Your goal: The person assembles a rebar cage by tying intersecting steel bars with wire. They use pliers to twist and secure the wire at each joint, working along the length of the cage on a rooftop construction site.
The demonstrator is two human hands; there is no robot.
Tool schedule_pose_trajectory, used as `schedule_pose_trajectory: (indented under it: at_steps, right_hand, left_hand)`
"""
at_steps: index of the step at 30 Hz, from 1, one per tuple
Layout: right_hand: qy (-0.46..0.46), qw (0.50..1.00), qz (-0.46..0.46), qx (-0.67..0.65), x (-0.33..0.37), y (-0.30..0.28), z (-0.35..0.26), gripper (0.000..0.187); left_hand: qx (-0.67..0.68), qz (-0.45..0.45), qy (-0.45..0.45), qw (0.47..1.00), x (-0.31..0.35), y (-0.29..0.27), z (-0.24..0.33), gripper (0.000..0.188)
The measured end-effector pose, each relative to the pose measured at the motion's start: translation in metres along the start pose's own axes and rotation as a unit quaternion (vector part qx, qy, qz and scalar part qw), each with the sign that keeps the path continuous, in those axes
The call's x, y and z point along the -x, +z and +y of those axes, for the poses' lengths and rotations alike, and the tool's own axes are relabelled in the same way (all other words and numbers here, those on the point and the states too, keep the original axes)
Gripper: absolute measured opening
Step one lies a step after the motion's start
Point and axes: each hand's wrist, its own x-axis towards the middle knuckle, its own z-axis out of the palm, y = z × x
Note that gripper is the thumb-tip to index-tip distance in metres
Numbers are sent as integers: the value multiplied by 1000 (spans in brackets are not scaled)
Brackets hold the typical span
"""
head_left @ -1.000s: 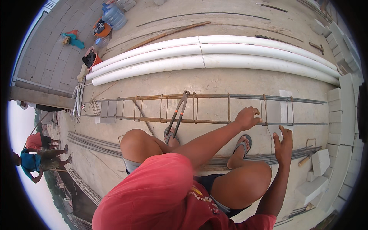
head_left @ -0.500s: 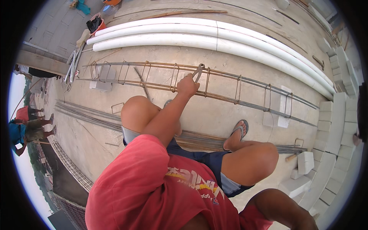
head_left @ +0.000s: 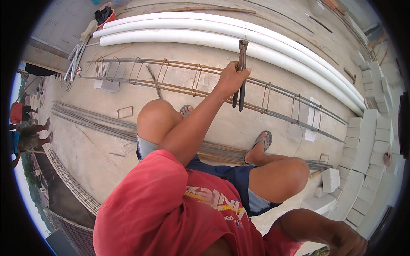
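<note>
The left hand (head_left: 228, 81) is clenched around the handles of tying pincers (head_left: 241, 72), raised just above the rebar cage (head_left: 192, 83). The right hand (head_left: 346, 241), low beside the knee, looks loosely curled, empty. Tying step: next, jaws must meet a stirrup crossing.

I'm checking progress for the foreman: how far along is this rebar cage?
Done: stirrups sit spaced along the rebar cage. In hand: the left hand grips pincers over it. Left: whether every joint is tied is too small to tell; a loose stirrup and long bars lie unused nearby.
</note>
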Motion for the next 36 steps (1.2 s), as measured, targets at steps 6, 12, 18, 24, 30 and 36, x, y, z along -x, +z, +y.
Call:
schedule_pose_trajectory:
  at_steps: [6, 12, 18, 24, 30, 36]
  right_hand:
    - [674, 370, 323, 552, 115, -14, 67, 79]
    - [719, 332, 530, 304, 174, -16, 49, 38]
    - [890, 176, 226, 356, 279, 24, 18, 44]
    - [927, 137, 159, 310, 306, 28, 28, 59]
    - [949, 143, 126, 253, 327, 16, 26, 60]
    - [955, 143, 106, 236, 335, 11, 25, 58]
  left_hand:
    - [213, -302, 131, 920, 59, 97, 124, 58]
    - [98, -331, 169, 923, 52, 166, 93, 65]
    - [13, -489, -197, 850, 43, 218, -42, 65]
    - [217, -455, -265, 822, 64, 269, -53, 73]
    - [288, -445, -314, 788, 68, 311, -51, 37]
    - [227, -441, -271, 825, 70, 316, -64, 25]
